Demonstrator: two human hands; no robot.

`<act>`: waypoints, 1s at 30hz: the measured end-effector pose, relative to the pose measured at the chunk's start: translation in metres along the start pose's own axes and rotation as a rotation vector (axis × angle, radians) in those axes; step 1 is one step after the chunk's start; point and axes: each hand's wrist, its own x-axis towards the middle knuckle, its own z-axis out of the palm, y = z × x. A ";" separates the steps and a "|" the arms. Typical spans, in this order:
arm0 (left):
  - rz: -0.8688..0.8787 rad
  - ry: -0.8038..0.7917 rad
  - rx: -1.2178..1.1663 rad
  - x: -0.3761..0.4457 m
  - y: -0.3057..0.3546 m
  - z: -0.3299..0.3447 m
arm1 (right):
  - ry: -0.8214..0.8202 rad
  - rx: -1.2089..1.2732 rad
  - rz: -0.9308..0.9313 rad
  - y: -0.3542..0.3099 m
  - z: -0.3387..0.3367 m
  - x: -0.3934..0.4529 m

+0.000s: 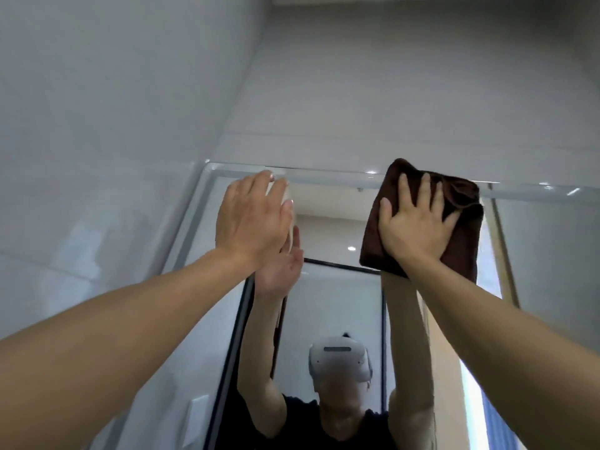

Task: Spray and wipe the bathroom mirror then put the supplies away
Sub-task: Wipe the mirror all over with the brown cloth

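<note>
Left hand (253, 219): raised near mirror (337, 287) top-left corner, fingers straight and together, flat toward glass; holds nothing visible, contact with glass unclear.

Right hand (417, 228): fingers spread wide, palm pressing folded brown cloth (461, 222) flat on glass just under mirror's top edge, right of centre.

Cloth's long axis roughly vertical. Unwiped glass lies below and left of cloth; likely stroke runs down or leftward, right hand does it.

Spray bottle not in view.
</note>
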 end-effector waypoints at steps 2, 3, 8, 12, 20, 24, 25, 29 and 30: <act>-0.037 0.025 -0.023 -0.006 -0.017 -0.004 | -0.019 0.018 -0.024 -0.055 0.009 -0.008; -0.045 0.034 -0.029 -0.009 -0.026 -0.005 | -0.034 0.028 -0.029 -0.082 0.013 -0.013; -0.140 0.103 -0.114 -0.015 -0.078 -0.014 | -0.169 0.265 -0.071 -0.221 0.026 -0.039; -0.138 0.158 -0.245 -0.016 -0.105 -0.014 | -0.323 0.587 0.009 -0.271 0.018 -0.034; -0.117 -0.163 -0.522 0.032 -0.061 0.048 | -0.554 1.173 0.280 -0.230 -0.016 -0.001; -0.121 -0.212 -0.142 0.029 -0.043 0.069 | -0.590 1.265 0.313 -0.197 -0.038 0.009; -0.124 -0.188 -0.118 0.030 -0.045 0.071 | -0.614 1.292 0.285 -0.187 -0.040 0.010; -0.205 -0.203 -0.061 0.038 -0.070 0.069 | -0.622 1.214 0.109 -0.152 -0.055 0.006; -0.252 -0.216 -0.038 0.039 -0.078 0.068 | -0.613 1.181 0.060 -0.145 -0.059 0.004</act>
